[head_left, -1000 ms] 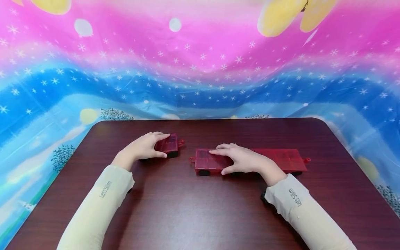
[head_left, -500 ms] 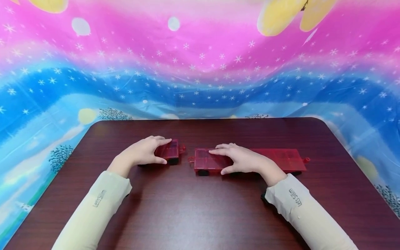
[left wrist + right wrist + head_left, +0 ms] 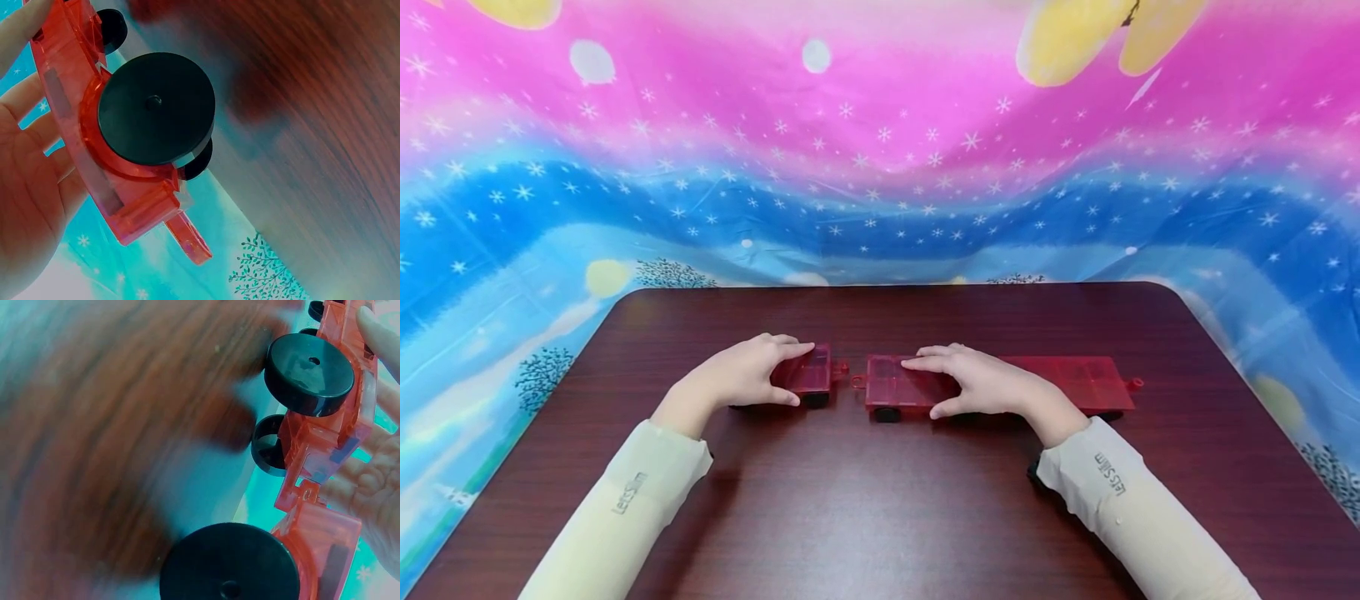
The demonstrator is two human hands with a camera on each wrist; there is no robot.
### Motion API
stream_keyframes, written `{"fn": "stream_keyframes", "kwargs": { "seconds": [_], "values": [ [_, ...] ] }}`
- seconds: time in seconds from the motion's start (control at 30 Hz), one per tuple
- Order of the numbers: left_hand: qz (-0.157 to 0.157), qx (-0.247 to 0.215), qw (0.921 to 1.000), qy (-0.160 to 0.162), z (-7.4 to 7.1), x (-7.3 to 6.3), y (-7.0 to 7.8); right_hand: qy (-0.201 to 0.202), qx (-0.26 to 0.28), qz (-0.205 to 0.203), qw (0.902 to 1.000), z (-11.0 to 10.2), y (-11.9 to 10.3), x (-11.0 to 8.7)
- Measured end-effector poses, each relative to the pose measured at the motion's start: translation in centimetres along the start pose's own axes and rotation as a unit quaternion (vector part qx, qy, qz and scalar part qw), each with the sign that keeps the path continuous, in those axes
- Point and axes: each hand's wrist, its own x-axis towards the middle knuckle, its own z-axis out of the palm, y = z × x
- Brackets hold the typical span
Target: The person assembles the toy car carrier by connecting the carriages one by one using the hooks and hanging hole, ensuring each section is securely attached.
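Note:
My left hand (image 3: 741, 375) grips a translucent red toy wagon (image 3: 817, 373) with black wheels, thumb on the near side and fingers across it. A peg-like coupler sticks out from its right end. Just right of it, a small gap away, a second red toy wagon (image 3: 887, 382) has a loop hook (image 3: 857, 382) facing that peg. My right hand (image 3: 985, 383) holds this second wagon from above. In the right wrist view its coupler (image 3: 306, 489) joins a third red wagon (image 3: 340, 531); from the head, my hand hides that joint.
The third wagon's far end (image 3: 1086, 379) carries another peg on the right. A dark brown wooden table (image 3: 865, 500) with rounded far corners bears everything. Behind it hangs a pink and blue patterned cloth (image 3: 880, 150).
My left hand has brought its wagon nearer to me and slightly right, level with the second wagon's hook. The right hand and the wagons by it have stayed almost still.

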Motion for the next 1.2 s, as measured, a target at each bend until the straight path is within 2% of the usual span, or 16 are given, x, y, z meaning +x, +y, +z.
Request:
{"fn": "stream_keyframes", "kwargs": {
  "seconds": [0.73, 0.93, 1.2],
  "values": [
    [0.01, 0.019, 0.9996, -0.018, 0.2, -0.2, 1.4, 0.007, 0.015, -0.002, 0.9999, -0.2, 0.2, -0.4],
    [0.001, 0.019, 0.9996, -0.02, 0.2, -0.1, 1.9, 0.007, 0.016, 0.002, 0.9998, -0.2, 0.2, -0.4],
    [0.007, 0.008, 0.9998, -0.018, 0.6, -0.1, 1.9, 0.006, 0.014, 0.006, 0.9999, -0.1, 0.2, -0.3]
  ]
}}
